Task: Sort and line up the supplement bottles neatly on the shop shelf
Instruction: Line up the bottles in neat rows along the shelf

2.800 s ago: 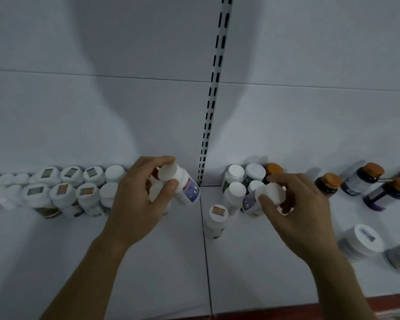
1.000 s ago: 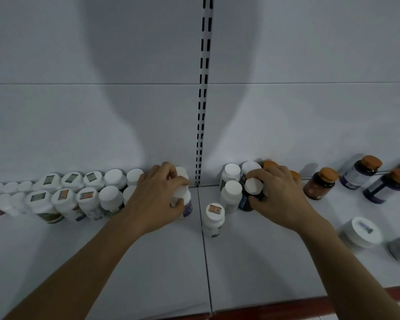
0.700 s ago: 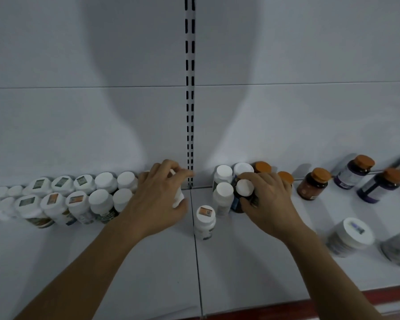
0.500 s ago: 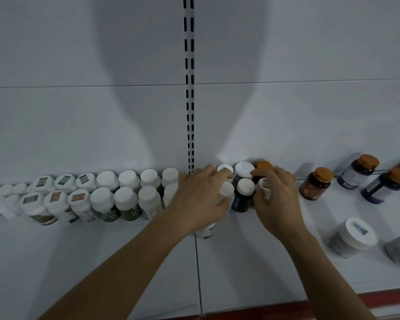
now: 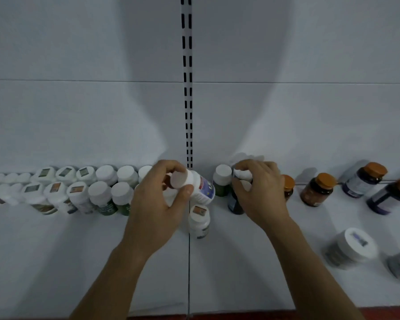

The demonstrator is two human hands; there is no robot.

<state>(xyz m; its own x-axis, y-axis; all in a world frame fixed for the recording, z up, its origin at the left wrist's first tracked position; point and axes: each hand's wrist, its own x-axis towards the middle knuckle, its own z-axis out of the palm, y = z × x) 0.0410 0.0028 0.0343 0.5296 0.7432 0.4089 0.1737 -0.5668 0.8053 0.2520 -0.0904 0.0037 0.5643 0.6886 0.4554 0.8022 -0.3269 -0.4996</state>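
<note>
At the shelf seam (image 5: 189, 262), left hand (image 5: 157, 204) had lifted a white, blue-labelled plastic bottle (image 5: 200, 187) for sorting, fingers curled round it; right hand (image 5: 261, 192) gripped a dark white-capped bottle (image 5: 234, 204).

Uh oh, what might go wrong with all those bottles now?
The left hand holds a white bottle tilted, close to a lone sticker-capped bottle. Setting it down carelessly might knock that one over. The right hand grips a dark bottle in a crowded cluster, so a bump may topple the orange-capped bottle beside it.
</note>
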